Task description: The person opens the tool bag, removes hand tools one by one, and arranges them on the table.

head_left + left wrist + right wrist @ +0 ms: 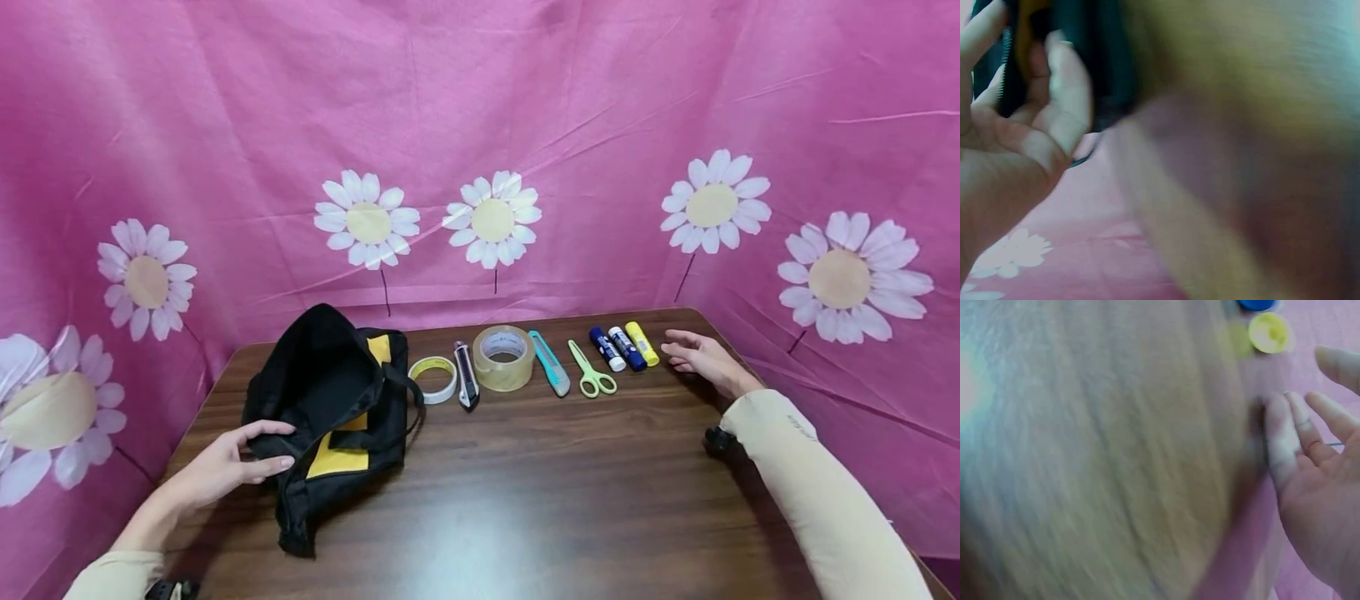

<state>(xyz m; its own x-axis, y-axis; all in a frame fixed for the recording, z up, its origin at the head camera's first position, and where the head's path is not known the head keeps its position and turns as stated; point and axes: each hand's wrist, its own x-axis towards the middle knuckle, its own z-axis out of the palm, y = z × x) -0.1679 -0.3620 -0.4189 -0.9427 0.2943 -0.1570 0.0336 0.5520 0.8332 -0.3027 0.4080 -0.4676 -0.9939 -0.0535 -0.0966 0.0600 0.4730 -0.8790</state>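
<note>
A black bag with yellow panels (348, 462) lies on the left of the table, its mouth gaping toward the left. At the zippered rim, my left hand (225, 462) holds the fabric between thumb and fingers; the left wrist view shows the zipper teeth (1004, 69) beside those fingers. My right hand (705, 358) hovers near the table's far right corner, fingers loosely extended and holding nothing. Closest to it is a yellow glue stick (642, 344), whose round yellow end also shows in the right wrist view. Two blue-and-white glue sticks (627, 348) lie beside the yellow one.
Along the back of the brown table (525, 483) stand a narrow tape roll (442, 395), a dark purple utility knife (465, 375), a wide clear packing tape roll (504, 377), a teal cutter (550, 364) and light green scissors (592, 375). Pink flowered cloth (585, 125) hangs behind.
</note>
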